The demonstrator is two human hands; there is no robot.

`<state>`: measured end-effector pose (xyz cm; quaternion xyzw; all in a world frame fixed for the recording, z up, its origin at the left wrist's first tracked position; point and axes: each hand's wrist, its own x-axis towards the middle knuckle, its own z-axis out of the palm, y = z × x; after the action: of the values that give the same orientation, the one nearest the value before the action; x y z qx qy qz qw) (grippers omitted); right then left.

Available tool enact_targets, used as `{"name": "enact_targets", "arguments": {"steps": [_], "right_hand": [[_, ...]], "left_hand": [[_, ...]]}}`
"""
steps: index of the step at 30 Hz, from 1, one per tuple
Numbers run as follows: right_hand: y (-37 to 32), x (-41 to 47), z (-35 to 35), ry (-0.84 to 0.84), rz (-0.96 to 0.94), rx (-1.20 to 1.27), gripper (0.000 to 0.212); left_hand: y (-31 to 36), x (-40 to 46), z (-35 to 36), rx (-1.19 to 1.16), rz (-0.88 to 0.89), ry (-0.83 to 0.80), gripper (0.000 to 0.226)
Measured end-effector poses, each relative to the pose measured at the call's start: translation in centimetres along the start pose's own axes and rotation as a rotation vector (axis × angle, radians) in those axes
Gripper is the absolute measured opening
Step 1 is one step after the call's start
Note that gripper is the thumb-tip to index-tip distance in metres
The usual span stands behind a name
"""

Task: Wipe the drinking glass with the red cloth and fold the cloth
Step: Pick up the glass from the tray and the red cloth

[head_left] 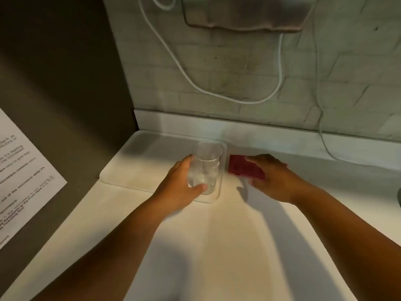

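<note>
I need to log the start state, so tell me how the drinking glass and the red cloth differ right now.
The drinking glass stands upright on the white tray; the red cloth lies flat on the counter beside the tray. The glass is clear; the cloth is opaque red. The left hand wraps around the glass; the right hand rests on top of the cloth. Both are under a hand and neither is lifted.

The right hand (275,177) covers the near right part of the red cloth (243,168), hiding how it is folded and whether the fingers pinch it. Print on the paper sheet (23,183), cut by the left edge, is too blurred to read. A dark object (398,197) at the right edge and a brown cloth (245,14) at the top are both cropped.
</note>
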<state>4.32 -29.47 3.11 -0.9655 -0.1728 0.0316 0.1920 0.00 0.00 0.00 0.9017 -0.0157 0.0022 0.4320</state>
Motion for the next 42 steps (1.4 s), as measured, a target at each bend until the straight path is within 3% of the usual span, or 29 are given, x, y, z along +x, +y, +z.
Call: {"name": "enact_targets", "arguments": {"steps": [7,12,16,20,25,30,36,42], "right_hand": [[1.2,1.5,2.5,-0.067,0.092,-0.055,0.068],[2.2,3.2,3.7,0.003,0.096,-0.136,0.066],[2.5,4.0,5.1,-0.047,0.156,-0.284,0.063],[1.5,3.5,6.2,0.078,0.151,-0.409,0.067],[0.4,3.3,5.6,0.188,0.115,-0.479,0.042],[-0.8,2.2,6.0,0.104,0.082,-0.603,0.027],[0.8,0.5,5.3,0.197,0.145,-0.054,0.023],[-1.6,-2.0,4.1,0.289,0.292,0.628,0.024]], "left_hand": [[-0.9,1.5,0.8,-0.283,-0.068,0.017,0.085],[-0.9,1.8,1.2,-0.341,-0.077,-0.003,0.080],[-0.5,2.1,1.3,-0.351,-0.074,0.006,0.085],[-0.5,2.2,1.1,-0.345,-0.049,-0.038,0.091],[-0.2,2.1,0.9,-0.360,-0.040,-0.048,0.096],[-0.1,2.0,0.8,-0.346,-0.027,-0.033,0.091],[0.5,1.1,-0.1,-0.464,-0.011,-0.015,0.073],[4.0,-0.5,-1.6,-0.809,0.023,0.019,0.059]]}}
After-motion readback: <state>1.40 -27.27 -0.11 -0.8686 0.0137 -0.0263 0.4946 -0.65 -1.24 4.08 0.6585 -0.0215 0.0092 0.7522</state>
